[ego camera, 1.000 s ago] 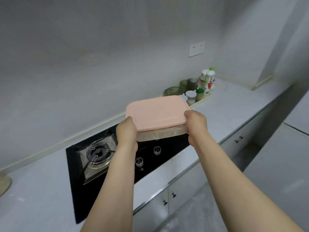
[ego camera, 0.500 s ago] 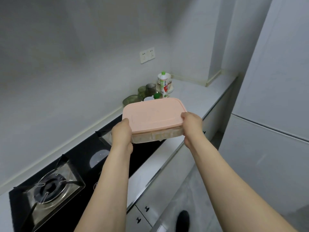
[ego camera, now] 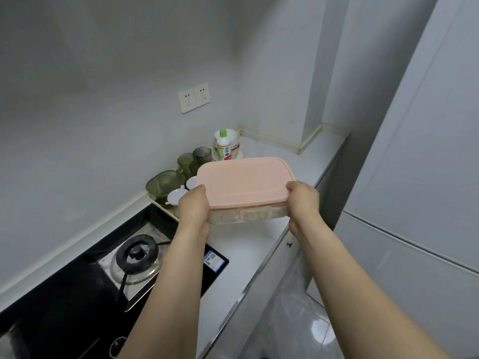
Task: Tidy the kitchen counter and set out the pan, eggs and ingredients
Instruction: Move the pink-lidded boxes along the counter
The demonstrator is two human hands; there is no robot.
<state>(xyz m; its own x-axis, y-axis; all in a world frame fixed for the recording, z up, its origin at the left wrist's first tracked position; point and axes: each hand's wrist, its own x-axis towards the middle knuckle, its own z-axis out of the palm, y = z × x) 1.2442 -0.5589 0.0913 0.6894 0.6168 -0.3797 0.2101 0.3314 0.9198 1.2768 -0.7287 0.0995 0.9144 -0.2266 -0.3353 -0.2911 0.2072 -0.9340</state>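
Note:
I hold a clear plastic box with a pink lid (ego camera: 243, 181) in both hands, in the air above the white counter (ego camera: 248, 252) to the right of the stove. My left hand (ego camera: 194, 206) grips its left end and my right hand (ego camera: 303, 200) grips its right end. Pale rounded shapes show through the box's clear front wall; they look like eggs. The box's underside is hidden.
A black gas hob (ego camera: 85, 288) with a burner (ego camera: 136, 251) lies at the lower left. Behind the box, a tray holds green glasses (ego camera: 185, 161), a green bowl (ego camera: 164, 182), small white cups (ego camera: 176, 195) and a white bottle with a green cap (ego camera: 223, 146). A tall white fridge (ego camera: 425, 177) stands on the right.
I have carried the box rightward along the counter, from above the hob to above the bare counter beside it. Both hands kept their grip.

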